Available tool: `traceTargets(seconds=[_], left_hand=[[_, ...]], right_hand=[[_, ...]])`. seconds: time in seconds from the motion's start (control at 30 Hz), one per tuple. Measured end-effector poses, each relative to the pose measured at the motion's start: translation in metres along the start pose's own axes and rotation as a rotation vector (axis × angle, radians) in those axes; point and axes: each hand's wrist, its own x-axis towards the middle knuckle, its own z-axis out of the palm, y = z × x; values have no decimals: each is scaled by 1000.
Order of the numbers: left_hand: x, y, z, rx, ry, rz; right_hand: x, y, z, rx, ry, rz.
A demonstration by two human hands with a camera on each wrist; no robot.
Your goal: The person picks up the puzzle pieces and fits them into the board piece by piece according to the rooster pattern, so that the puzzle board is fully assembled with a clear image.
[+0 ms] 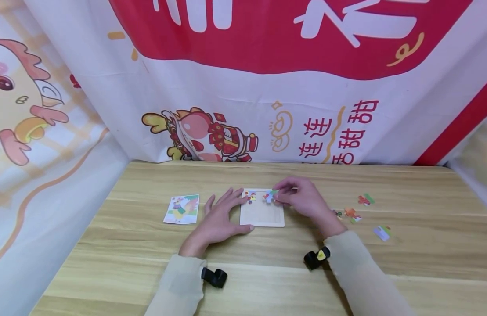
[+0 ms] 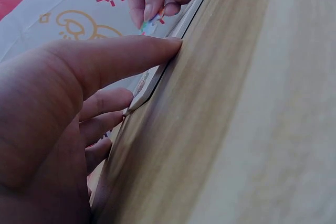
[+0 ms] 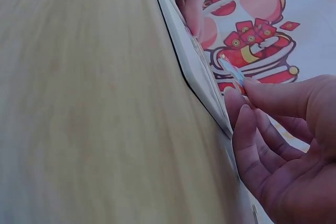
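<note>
Head: right hand [image 1: 302, 198] pinches puzzle piece [image 1: 268, 196] at fingertips [image 3: 254, 88]; left hand [image 1: 221, 220], spread, touches tray [image 1: 263, 216].

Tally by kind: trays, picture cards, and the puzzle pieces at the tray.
Tray: 1
Picture card: 1
Puzzle pieces at the tray: 2 (left piece on it, right piece pinched by the right hand)
Total: 4

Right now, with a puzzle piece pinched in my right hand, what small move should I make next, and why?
I'd probably lower the puzzle piece into the far right corner of the tray. Your right hand holds it tilted above that area, another piece lies in the far left corner, and your left hand touches the left edge, which may help steady things.
</note>
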Motion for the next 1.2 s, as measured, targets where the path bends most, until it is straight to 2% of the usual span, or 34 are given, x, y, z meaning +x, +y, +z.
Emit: traceTargets(seconds=[0.37,0.53,0.93,1.2], left_hand=[[-2,1,0,-3,0,1],[-1,0,0,2,1,6],[-1,0,-1,6,-3,1],[1,2,2,38,13,7]], right_hand=[[10,-8,18,-12,32,-5],[13,-12,25,-61,56,19],[12,-20,35,-93,99,71],[13,-19,38,-148,132,52]])
